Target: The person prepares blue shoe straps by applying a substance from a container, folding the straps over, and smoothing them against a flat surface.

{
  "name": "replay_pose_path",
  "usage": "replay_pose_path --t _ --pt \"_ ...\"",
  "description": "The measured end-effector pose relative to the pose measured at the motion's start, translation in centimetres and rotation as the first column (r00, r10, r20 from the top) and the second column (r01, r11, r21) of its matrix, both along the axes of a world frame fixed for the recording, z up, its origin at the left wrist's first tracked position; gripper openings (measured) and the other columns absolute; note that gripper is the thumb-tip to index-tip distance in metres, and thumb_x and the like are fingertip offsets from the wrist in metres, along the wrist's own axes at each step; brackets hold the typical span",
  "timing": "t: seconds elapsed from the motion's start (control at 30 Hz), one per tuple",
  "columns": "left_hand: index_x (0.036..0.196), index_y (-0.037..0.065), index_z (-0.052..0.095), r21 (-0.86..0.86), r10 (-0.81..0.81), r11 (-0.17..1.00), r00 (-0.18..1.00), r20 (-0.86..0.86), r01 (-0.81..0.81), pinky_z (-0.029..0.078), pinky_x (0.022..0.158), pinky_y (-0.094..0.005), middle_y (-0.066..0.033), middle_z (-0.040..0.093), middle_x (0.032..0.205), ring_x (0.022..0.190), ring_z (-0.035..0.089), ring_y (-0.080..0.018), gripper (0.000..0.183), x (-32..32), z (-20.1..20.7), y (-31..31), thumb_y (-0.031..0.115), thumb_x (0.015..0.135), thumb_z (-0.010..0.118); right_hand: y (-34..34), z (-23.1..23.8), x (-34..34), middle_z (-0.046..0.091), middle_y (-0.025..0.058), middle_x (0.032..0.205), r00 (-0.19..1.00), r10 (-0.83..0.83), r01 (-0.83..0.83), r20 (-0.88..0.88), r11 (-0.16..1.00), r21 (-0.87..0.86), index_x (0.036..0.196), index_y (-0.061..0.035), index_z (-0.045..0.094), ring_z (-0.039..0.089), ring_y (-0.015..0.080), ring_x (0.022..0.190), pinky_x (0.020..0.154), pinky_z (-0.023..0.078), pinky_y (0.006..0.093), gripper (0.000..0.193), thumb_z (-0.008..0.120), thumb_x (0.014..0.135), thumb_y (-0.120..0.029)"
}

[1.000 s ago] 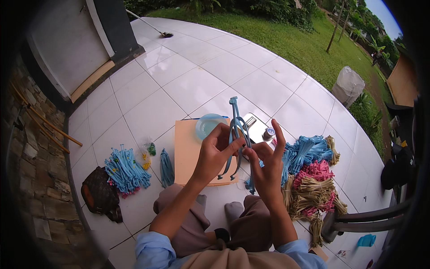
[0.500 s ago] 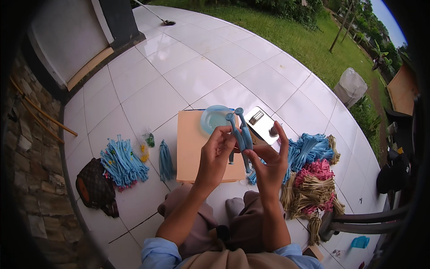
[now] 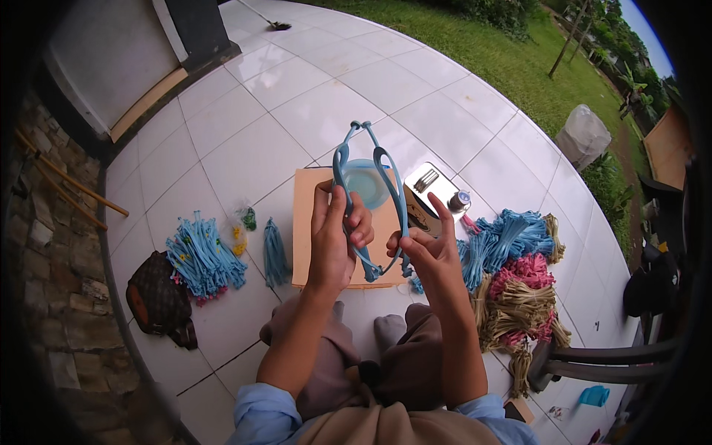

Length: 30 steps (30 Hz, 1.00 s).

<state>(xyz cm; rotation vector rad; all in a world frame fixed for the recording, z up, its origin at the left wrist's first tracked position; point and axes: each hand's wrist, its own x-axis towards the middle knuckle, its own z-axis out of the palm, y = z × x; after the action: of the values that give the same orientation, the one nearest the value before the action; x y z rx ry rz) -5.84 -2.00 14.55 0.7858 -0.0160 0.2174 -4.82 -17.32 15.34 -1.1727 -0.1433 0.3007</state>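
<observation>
Both my hands are raised over a tan cardboard box. Between them is a looped pair of slim blue rubber straps (image 3: 403,211) with knobbed ends, which look like flip-flop straps. My left hand (image 3: 332,237) is closed around the left strap, fingers curled about its middle. My right hand (image 3: 434,256) pinches the lower part of the right strap between thumb and fingers, its index finger sticking up. The straps bow apart, their knobs meeting at the top and close together at the bottom. Behind them, a round light-blue bowl (image 3: 363,185) sits on the cardboard box (image 3: 308,230).
Beside the box, a shiny tin (image 3: 440,211) carries metal pins (image 3: 426,180) and a small jar (image 3: 460,199). Bundles of blue (image 3: 512,237), pink (image 3: 530,273) and beige straps (image 3: 523,311) lie right. More blue straps (image 3: 204,256) and a brown bag (image 3: 158,300) lie left.
My hands have spread the two blue straps, which were close together, into an open loop. My left hand has moved slightly left and now wraps its strap. The view has shifted a little.
</observation>
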Motion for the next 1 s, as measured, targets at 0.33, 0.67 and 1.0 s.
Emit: replay_pose_path --t 0.33,0.67,1.0 --pt "0.112 0.007 0.045 -0.120 -0.243 0.963 0.970 0.007 0.242 0.041 0.074 -0.0292 0.0003 0.043 0.074 0.075 0.047 -0.0107 0.022 -0.2 1.0 -2.8 0.024 0.098 0.042 0.7 0.3 -0.4 0.055 0.0094 0.089 0.975 -0.203 0.171 0.095 0.946 0.274 0.143 -0.0112 0.014 0.053 0.0130 0.071 0.069 0.044 0.0251 0.068 0.057 0.089 -0.009" --pt "0.099 0.009 0.045 0.242 -0.471 0.789 0.809 -0.353 0.565 0.022 0.041 -0.0192 0.0062 0.027 0.059 0.046 0.025 -0.0031 0.020 -0.5 0.9 -0.4 0.028 0.099 0.039 -2.1 0.4 0.7 0.051 0.0058 0.078 0.988 -0.077 0.063 0.136 0.993 0.101 0.143 -0.0147 0.005 0.042 0.0061 0.056 0.049 0.033 0.0182 0.071 0.053 0.091 -0.011" --pt "0.144 0.017 0.017 0.832 0.058 -0.219 0.844 0.533 -0.510 0.002 0.106 -0.0655 -0.0122 0.021 0.143 0.135 0.019 -0.0339 0.101 -0.3 1.7 -1.0 0.037 0.066 0.078 -4.7 0.9 0.8 0.054 0.0022 0.063 0.803 -0.341 0.379 0.489 0.925 0.023 0.137 0.0000 0.020 0.052 0.0085 0.055 0.054 0.041 0.0179 0.079 0.067 0.076 -0.014"
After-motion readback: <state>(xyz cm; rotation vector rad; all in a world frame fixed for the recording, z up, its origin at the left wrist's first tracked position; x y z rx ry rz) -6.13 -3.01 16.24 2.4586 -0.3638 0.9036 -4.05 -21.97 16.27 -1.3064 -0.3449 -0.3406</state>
